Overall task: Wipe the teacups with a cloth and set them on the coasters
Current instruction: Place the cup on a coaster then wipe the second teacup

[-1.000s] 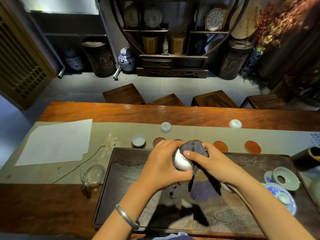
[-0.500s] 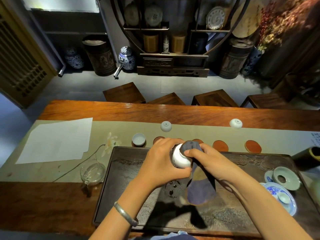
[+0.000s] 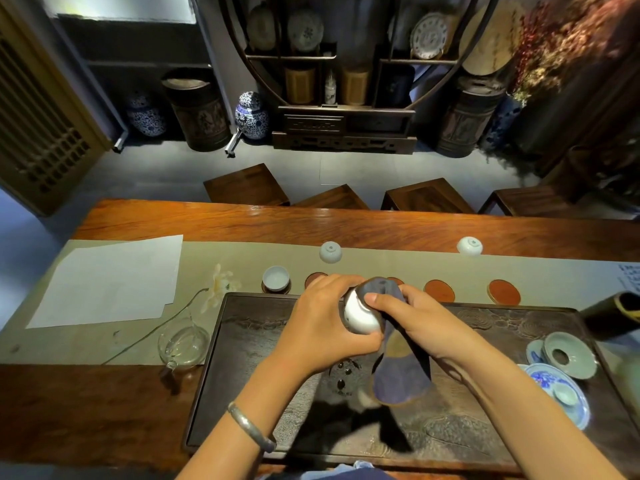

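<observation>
My left hand point(image 3: 320, 322) grips a white teacup point(image 3: 360, 315) tipped on its side above the dark tea tray point(image 3: 242, 375). My right hand point(image 3: 420, 323) presses a dark blue cloth point(image 3: 398, 368) into and over the cup's mouth; the cloth's tail hangs down toward the tray. One teacup point(image 3: 276, 278) stands upright on the leftmost coaster. Round red-brown coasters point(image 3: 439, 291) point(image 3: 504, 292) lie in a row behind the tray, some partly hidden by my hands. Two more teacups point(image 3: 330, 251) point(image 3: 469, 245) rest upside down farther back on the runner.
A glass pitcher point(image 3: 183, 344) sits left of the tray, beside a flower stem point(image 3: 221, 285) and white paper point(image 3: 110, 278). A celadon strainer point(image 3: 568, 355) and blue-patterned saucer point(image 3: 561, 393) lie on the tray's right end. Wooden stools stand behind the table.
Both hands with cup and cloth have lifted slightly away from me; the cloth has shifted around the cup's rim as it turns.
</observation>
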